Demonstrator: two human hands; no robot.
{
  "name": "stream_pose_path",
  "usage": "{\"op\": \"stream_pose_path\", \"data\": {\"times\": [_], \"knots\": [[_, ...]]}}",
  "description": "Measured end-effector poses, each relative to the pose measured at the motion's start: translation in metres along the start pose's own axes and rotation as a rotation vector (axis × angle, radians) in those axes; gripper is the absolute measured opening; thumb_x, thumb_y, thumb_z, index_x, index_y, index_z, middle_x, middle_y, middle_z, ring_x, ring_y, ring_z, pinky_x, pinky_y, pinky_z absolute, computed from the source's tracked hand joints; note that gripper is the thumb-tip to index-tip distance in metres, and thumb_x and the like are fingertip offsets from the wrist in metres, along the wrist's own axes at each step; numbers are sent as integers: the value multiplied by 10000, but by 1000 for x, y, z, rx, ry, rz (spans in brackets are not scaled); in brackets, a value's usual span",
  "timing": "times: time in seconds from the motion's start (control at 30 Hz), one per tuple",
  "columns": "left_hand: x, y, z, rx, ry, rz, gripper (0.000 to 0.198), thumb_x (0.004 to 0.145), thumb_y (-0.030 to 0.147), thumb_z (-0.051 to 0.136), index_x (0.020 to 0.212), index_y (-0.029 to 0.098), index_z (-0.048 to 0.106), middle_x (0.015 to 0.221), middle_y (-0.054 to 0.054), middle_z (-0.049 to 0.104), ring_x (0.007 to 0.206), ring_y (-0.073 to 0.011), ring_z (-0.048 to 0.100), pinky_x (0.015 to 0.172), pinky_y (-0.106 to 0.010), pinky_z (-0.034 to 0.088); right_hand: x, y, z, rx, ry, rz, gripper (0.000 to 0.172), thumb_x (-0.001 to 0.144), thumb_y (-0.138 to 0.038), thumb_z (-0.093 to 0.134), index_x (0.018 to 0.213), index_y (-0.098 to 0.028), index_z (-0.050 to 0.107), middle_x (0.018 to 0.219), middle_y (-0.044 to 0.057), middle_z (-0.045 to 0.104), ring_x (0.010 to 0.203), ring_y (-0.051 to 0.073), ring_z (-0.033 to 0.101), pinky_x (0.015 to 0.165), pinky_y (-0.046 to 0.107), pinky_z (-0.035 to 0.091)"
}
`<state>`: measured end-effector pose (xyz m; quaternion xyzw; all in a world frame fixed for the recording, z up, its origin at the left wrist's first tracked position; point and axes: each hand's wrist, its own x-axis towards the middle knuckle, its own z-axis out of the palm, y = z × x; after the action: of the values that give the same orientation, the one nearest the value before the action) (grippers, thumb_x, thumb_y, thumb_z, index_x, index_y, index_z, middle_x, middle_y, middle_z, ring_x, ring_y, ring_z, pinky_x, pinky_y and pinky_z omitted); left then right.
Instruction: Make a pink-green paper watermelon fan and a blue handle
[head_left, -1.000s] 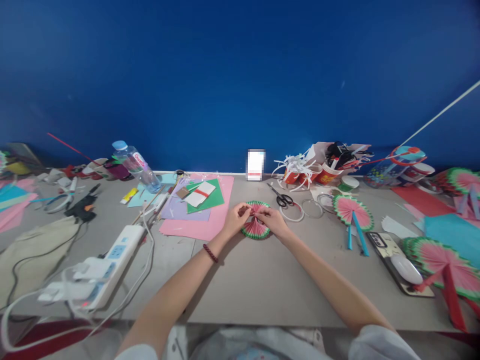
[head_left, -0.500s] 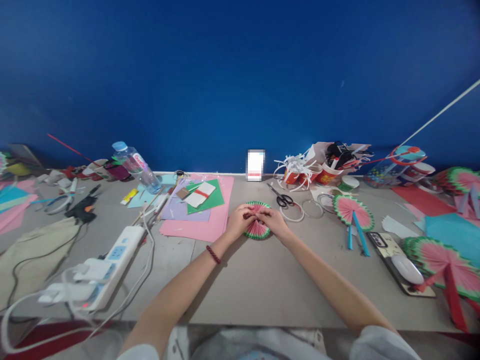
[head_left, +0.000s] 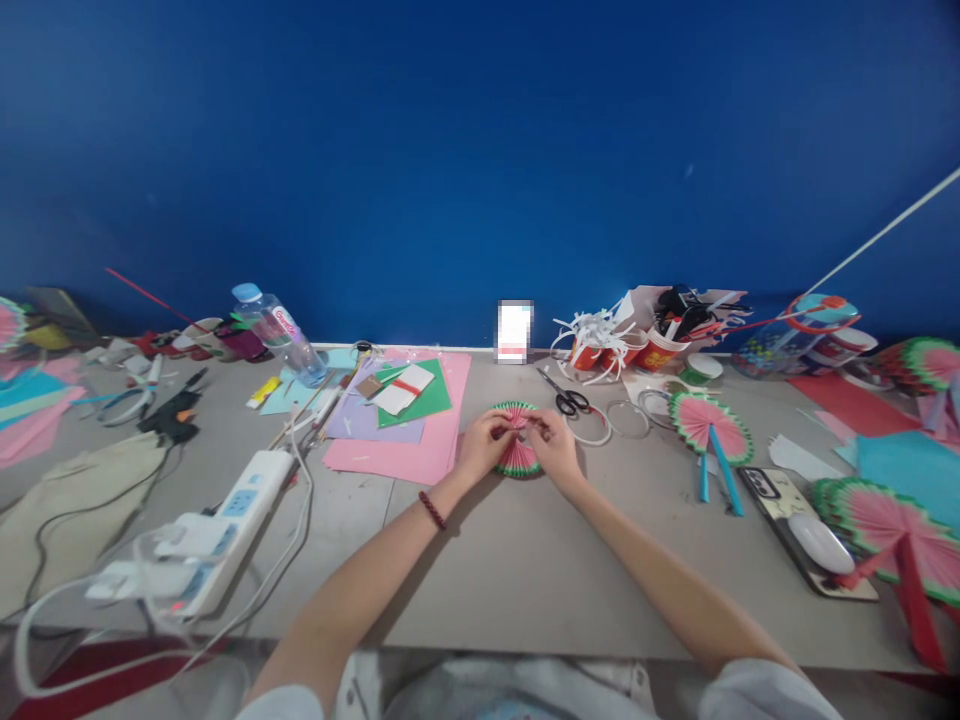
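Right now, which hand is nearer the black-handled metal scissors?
Right. The right hand lies just short of the black-handled metal scissors; the left hand is farther, across the pink pleated paper fan.

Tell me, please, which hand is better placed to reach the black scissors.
Right, probably: the right hand pinches the pleated paper fan just beside the black scissors, while the left hand lies on the fan's far side.

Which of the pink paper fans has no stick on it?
The round fan pinched between the left hand and right hand. The fan with blue sticks and the red-handled fan lie untouched to the right.
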<state>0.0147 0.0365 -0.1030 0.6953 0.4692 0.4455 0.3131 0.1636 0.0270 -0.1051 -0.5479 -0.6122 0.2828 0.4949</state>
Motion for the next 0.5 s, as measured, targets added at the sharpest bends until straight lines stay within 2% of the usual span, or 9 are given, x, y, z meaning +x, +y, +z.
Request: {"op": "stream_pose_path", "data": {"times": [0.07, 0.13, 0.27, 0.5], "knots": [[-1, -1, 0, -1, -2, 0, 79, 764, 175, 625, 709, 190, 680, 971, -53, 664, 904, -174, 625, 810, -308, 498, 0, -2, -3, -100, -10, -112, 233, 753, -184, 487, 899, -187, 668, 870, 75, 662, 782, 189, 578, 714, 311, 471], [-1, -1, 0, 6, -5, 0, 72, 759, 167, 625, 709, 189, 672, 968, -51, 664, 903, -175, 625, 811, -308, 498, 1, -3, -4, -122, -82, -148, 242, 722, -155, 497, 891, -191, 666, 869, 67, 673, 818, 197, 588, 729, 316, 474], [0, -2, -1, 29, -5, 11, 58, 752, 153, 621, 724, 186, 661, 980, -58, 671, 910, -183, 625, 823, -321, 497, 4, 1, -4, -34, -222, -47, 192, 710, -185, 535, 858, -191, 657, 826, 43, 684, 769, 182, 616, 731, 318, 488], [1, -2, -3, 33, -9, -1, 70, 772, 174, 615, 734, 187, 672, 992, -72, 671, 924, -194, 622, 825, -330, 496, 5, 2, -6, 52, -271, -57, 141, 726, -244, 605, 832, -201, 689, 850, 49, 685, 819, 194, 623, 782, 336, 485]]}}
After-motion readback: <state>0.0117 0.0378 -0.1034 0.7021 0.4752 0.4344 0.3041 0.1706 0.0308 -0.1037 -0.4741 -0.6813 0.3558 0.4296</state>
